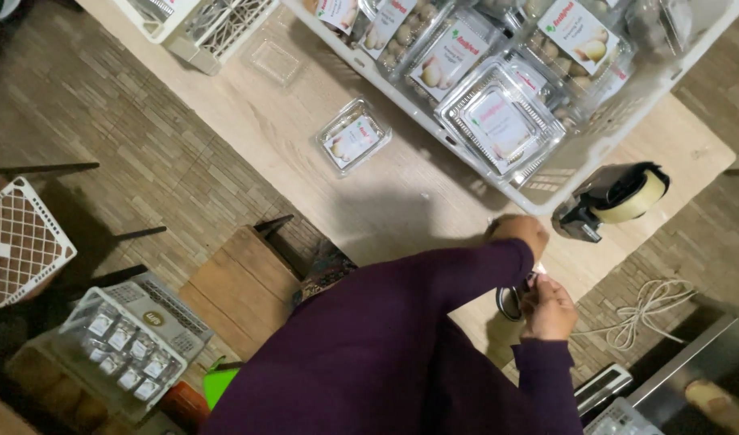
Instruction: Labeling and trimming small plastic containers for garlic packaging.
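- Purple sleeves lead to both hands, which meet over the near edge of the pale wooden worktop (pixel 248 121).
- Right hand (pixel 549 310): fingers pinched together on a small dark looped thing (pixel 510 301), seemingly scissors handles; it is too small to tell surely.
- Left hand (pixel 520 231): curled, knuckles up, resting on the worktop just above the right hand; what it grips, if anything, cannot be told.
- Tape dispenser (pixel 613 200): black body with a yellowish roll, standing just beside the left hand, toward the worktop's corner.
- White crate (pixel 627 133): beyond the dispenser, packed with clear plastic clamshell boxes of pale round produce, each with a white rectangular label bearing red and green print and a produce picture.
- Single clamshell box (pixel 353 143): lying alone on the worktop, well apart from the hands, label up.
- Empty clear tray (pixel 274 61): farther along, near a second white crate (pixel 200 28).
- White cord (pixel 643 310): coiled on the floor by the right hand's side.
- Grey basket (pixel 132 338): on the floor, holding small labelled packs in rows.
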